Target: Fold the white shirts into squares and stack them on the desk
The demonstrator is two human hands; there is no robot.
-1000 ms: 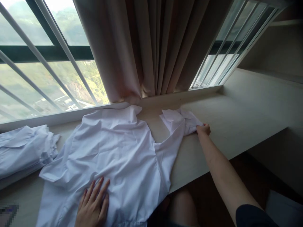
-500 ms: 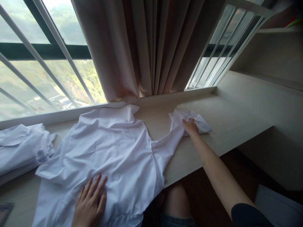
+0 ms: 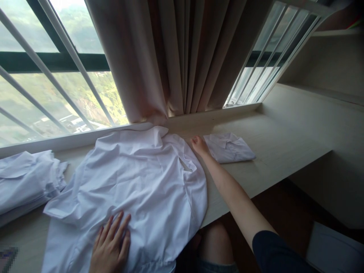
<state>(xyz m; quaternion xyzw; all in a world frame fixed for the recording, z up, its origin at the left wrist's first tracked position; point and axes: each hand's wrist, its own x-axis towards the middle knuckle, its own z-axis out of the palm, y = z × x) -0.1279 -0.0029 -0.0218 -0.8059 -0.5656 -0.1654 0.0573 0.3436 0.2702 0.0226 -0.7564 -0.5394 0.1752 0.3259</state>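
A white shirt (image 3: 136, 178) lies spread on the pale wooden window ledge (image 3: 273, 140). Its right sleeve is folded in over the body. My left hand (image 3: 112, 246) lies flat on the shirt's lower part, fingers stretched and apart. At the shirt's right shoulder edge is my right hand (image 3: 198, 145), arm reaching across; its fingers are curled on the fabric of the folded-in sleeve. Just right of that hand sits a small folded white garment (image 3: 230, 148), apart from the shirt.
A pile of folded white garments (image 3: 25, 182) rests at the ledge's left end. Beige curtains (image 3: 176, 57) hang behind the shirt, between barred windows (image 3: 57, 79). The ledge's front edge runs by my knee (image 3: 213, 242); a wall ledge (image 3: 321, 110) bounds the right.
My right hand has moved left, bringing the outstretched sleeve in over the shirt. The folded garment that the sleeve end covered now lies uncovered. My left hand has stayed put.
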